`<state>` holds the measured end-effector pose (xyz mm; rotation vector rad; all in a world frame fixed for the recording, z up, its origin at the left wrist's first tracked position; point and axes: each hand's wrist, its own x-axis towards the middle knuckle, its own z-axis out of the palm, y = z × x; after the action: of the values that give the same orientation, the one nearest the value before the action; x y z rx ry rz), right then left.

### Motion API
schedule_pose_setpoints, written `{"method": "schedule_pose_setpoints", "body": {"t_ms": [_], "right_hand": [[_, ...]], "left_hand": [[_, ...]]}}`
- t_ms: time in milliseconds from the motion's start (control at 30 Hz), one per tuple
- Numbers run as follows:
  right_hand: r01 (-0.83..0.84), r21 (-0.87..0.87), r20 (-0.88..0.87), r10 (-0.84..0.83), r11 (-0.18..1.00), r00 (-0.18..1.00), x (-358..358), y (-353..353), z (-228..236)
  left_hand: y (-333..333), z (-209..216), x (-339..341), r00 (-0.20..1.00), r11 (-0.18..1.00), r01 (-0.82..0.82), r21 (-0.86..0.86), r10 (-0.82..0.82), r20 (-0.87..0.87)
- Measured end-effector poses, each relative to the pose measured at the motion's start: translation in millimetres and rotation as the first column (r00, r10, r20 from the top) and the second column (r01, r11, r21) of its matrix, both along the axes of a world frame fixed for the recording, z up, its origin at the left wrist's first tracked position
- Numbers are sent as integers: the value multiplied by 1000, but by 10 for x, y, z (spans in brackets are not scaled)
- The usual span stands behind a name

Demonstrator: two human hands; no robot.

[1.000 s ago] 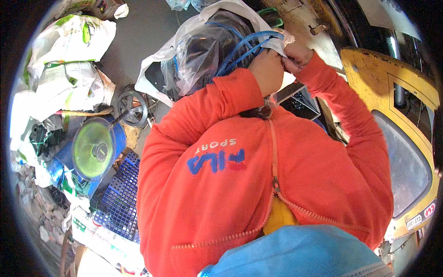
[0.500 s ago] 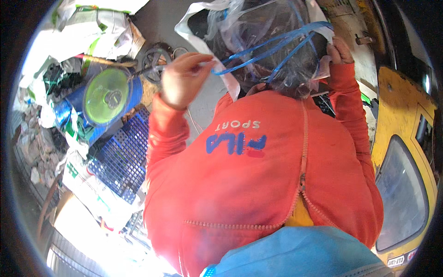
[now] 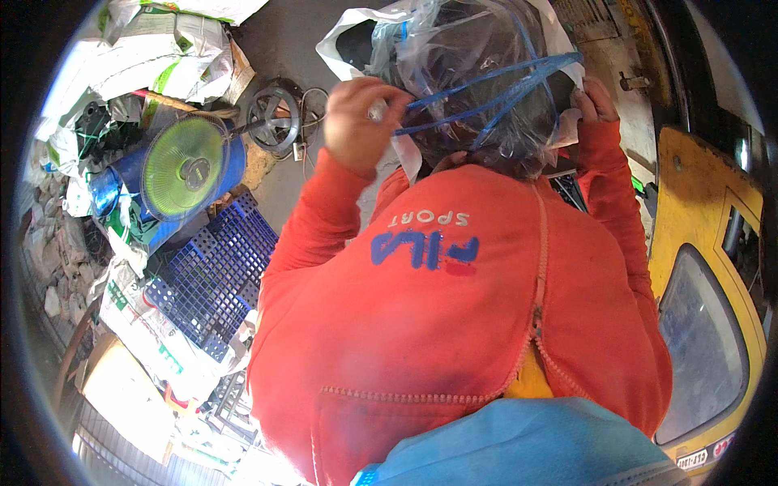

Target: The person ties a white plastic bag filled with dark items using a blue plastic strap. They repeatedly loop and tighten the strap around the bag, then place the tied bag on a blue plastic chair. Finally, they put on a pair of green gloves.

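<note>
At the top of the head view is a white sack (image 3: 557, 32) with its mouth wide, lined with a clear plastic bag (image 3: 454, 40). What the liner holds looks dark and cannot be made out. Strands of blue string (image 3: 502, 74) stretch across the sack. My left hand (image 3: 356, 125) is closed at the sack's left side, gripping the left ends of the string. Over on the right, my right hand (image 3: 597, 101) has its fingers closed around the sack's white edge. Part of the sack's near side is hidden behind my red sweatshirt.
Left of me stand a green-bladed fan (image 3: 185, 168), a blue plastic pallet (image 3: 215, 271) and a blue drum-like object. White sacks (image 3: 138, 57) pile up at the far left. A dark wheel (image 3: 274, 120) lies on the floor. A yellow vehicle door (image 3: 705, 186) is close on my right.
My left hand has moved right and slightly up, closer to the sack, still with the blue string. My right hand stays at the sack's edge, nearly in place.
</note>
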<state>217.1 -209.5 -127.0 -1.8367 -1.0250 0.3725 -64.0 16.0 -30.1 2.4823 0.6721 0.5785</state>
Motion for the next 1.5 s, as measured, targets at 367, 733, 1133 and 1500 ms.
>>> {"method": "schedule_pose_setpoints", "body": {"t_ms": [367,733,1133,1500], "right_hand": [[41,19,95,-43,999,995,-7,-18,-104],[17,-96,123,-5,995,992,-134,71,192],[-162,-160,336,207,974,919,-160,301,415],[-181,-189,314,233,965,920,-185,386,409]], "left_hand": [[-226,-455,-544,996,989,70,133,-76,44],[-378,-247,-216,917,507,75,-859,304,259],[-287,140,93,989,549,-10,-836,127,71],[-261,61,371,994,538,-52,-841,107,7]]}}
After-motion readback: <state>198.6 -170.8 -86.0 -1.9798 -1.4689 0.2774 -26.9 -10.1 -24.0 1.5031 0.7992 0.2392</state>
